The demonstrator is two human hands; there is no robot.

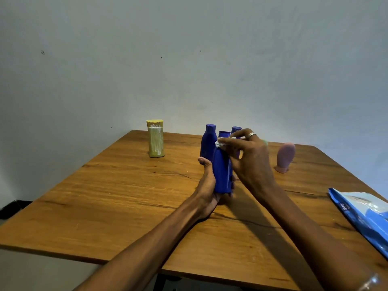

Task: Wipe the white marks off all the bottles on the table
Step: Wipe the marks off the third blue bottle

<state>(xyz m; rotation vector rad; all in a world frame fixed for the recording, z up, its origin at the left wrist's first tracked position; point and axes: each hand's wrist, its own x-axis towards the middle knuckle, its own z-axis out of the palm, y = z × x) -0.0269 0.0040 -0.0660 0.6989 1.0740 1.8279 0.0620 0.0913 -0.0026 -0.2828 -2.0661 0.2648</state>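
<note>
A: What is the left hand (pixel 207 185) doing?

B: It holds a blue bottle (pixel 222 171) near the bottom. The thumb is on the left side and the fingers curl round the back. The bottle stands up straight, just above the wooden counter (pixel 126 202), near the middle.

A: And the right hand (pixel 249 158)?

B: Its fingers pinch a small white wipe (pixel 220 144) and press it on the top part of that bottle. There is a ring (pixel 252 134) on one finger.

A: Are there more bottles?

B: Yes. Two more blue bottles stand just behind the held one. One (pixel 207 143) is on the left, and one (pixel 236 130) is mostly hidden by the right hand. A yellow-green bottle (pixel 155 138) stands far back on the left, well apart. It has white marks (pixel 156 139) down its front.

A: What is the pink thing?

B: A pink bottle (pixel 285 157) standing on its cap, back on the right. I cannot see marks on it.

A: And the blue thing at the edge?

B: A blue pack of wipes (pixel 365 217) lying flat on the right side of the counter.
</note>
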